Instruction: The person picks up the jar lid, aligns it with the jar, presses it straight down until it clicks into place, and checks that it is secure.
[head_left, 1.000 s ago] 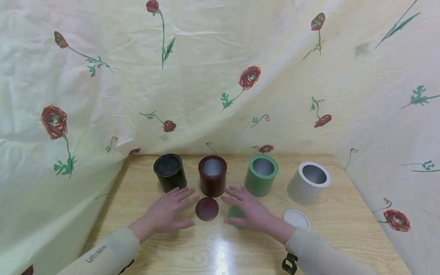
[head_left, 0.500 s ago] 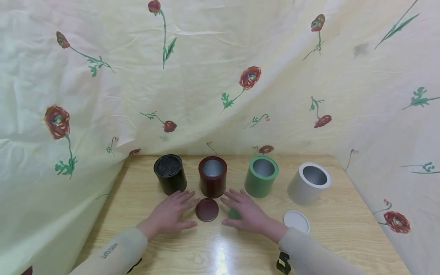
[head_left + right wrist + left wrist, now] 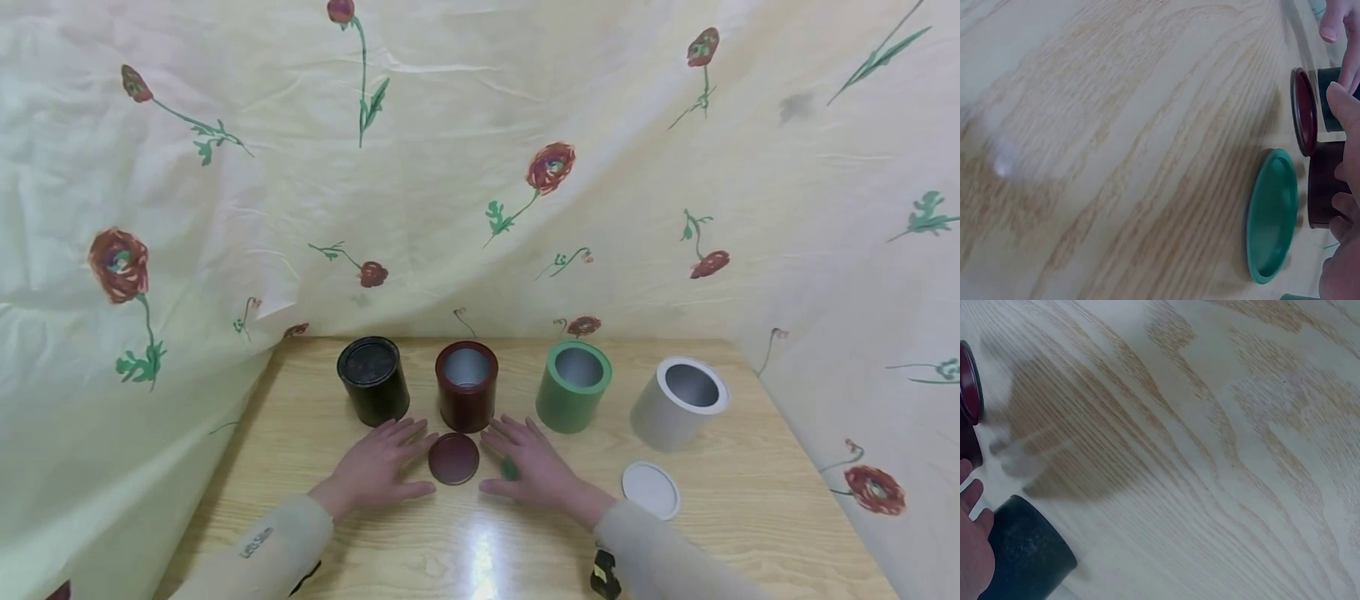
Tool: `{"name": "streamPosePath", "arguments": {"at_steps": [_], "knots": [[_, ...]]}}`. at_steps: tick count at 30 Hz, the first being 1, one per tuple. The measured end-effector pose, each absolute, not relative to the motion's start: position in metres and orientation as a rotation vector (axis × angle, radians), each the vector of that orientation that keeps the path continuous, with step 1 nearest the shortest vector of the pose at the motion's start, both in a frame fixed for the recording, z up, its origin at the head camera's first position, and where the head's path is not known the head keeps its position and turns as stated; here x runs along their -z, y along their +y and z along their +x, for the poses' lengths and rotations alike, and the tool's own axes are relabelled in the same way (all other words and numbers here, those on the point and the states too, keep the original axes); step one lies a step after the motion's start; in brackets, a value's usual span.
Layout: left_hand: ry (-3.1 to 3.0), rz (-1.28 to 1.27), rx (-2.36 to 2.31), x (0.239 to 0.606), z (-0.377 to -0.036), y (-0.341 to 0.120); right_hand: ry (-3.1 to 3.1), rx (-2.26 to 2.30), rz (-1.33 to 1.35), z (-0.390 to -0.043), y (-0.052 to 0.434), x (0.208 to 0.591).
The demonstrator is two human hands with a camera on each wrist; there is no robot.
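- Your left hand [image 3: 378, 467] lay flat on the wooden table [image 3: 750, 517] with its fingers straight and spread, grasping nothing, just left of the dark red lid [image 3: 453, 458].
- Your right hand [image 3: 528, 471] lay on the other side of that lid, fingers straight and relaxed, hovering over or resting on the green lid [image 3: 509, 468], which it mostly hid in the head view; it gripped nothing.
- In the right wrist view the green lid [image 3: 1270, 214] lay flat on the table beneath your fingers [image 3: 1344, 112], with the dark red lid [image 3: 1304, 111] just beyond it.
- The dark red lid lay flat between your two hands, directly in front of the open dark red canister [image 3: 466, 385].
- Behind your hands four canisters stood in a row: the black canister [image 3: 372, 381], with a lid on it, then the dark red one, the open green canister [image 3: 573, 387] and the open grey canister [image 3: 678, 402].
- The white lid [image 3: 651, 490] lay on the table in front of the grey canister, apart from your right hand.
- A flowered cloth [image 3: 225, 208] hung behind and beside the table.
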State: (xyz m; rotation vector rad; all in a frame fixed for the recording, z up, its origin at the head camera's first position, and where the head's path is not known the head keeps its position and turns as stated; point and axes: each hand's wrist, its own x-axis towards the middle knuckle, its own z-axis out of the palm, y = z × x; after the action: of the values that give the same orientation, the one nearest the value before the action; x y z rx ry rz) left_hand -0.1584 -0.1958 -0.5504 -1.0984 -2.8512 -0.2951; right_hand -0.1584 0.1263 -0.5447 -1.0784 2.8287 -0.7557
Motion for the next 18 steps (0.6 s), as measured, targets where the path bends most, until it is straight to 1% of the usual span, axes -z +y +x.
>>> {"name": "streamPosePath", "arguments": {"at_steps": [11,18], "knots": [[-2.963,-1.04,0.292,0.555,-0.162,-0.191,2.829,0.76,-1.043,-0.16,0.126,0.558],[-2.997,-1.018,0.34,0.558,-0.164,-0.19,2.825,0.773,-1.022,-0.16,0.123,0.559]]}}
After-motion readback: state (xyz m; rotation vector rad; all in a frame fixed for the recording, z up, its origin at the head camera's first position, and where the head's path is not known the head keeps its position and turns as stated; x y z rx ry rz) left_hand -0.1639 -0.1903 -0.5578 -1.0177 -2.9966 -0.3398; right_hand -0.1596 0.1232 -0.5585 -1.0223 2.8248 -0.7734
